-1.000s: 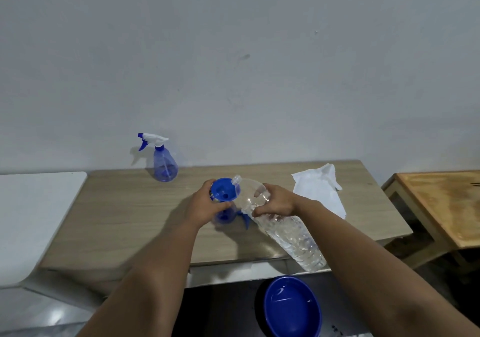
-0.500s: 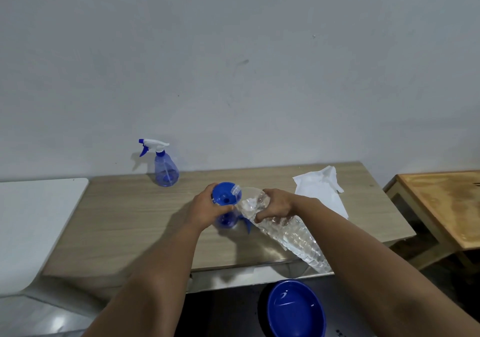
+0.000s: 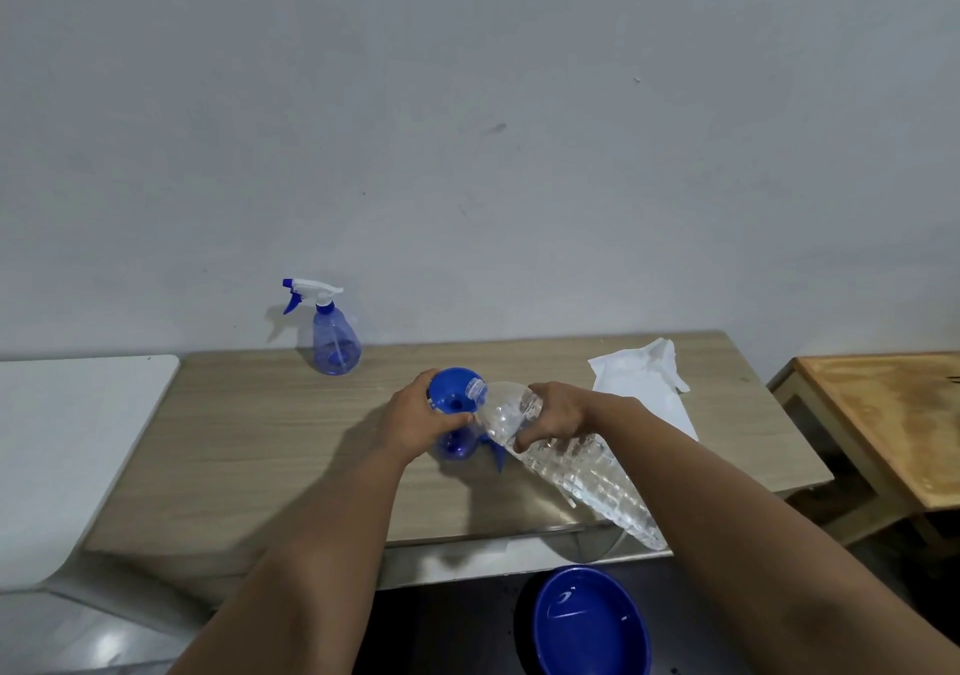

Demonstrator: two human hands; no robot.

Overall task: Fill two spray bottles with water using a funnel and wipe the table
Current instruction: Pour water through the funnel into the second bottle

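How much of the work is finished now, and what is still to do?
Done, apparently: one spray bottle stands capped near the wall; its water level is unclear. In hand: the left hand steadies the blue funnel on the second bottle, while the right hand tilts the clear water bottle with its mouth at the funnel rim. Left: finishing the fill, capping, wiping the table with the white cloth.

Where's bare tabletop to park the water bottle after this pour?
Free: the table's left part, below the capped spray bottle, and the strip between it and the white cloth. Crowded: centre, around funnel and both hands.
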